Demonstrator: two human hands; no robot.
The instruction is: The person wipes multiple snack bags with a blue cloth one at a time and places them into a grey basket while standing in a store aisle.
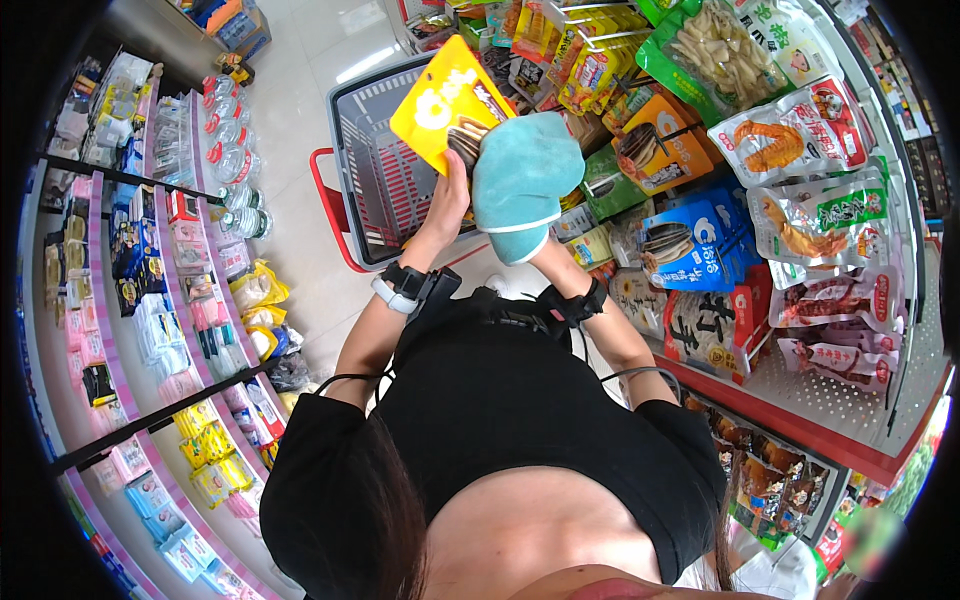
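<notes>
My left hand [452, 205] is closed on the lower left edge of a yellow bag of sunflower seeds [440, 105], which is tilted over the shopping basket. A teal cloth with white edging [528, 175] covers my right hand, leaving only the wrist and forearm [565, 268] bare. The cloth lies against the right side of the bag and overlaps its lower corner. My right fingers are hidden under it, so their pose cannot be seen.
Below the bag stands a grey shopping basket [375, 170] with a red handle [328, 210]. Snack packets hang and stand on the right, including blue seed bags [690, 245] and an orange one [660, 150]. Left shelves [130, 330] hold small packs; water bottles [232, 160] line the floor.
</notes>
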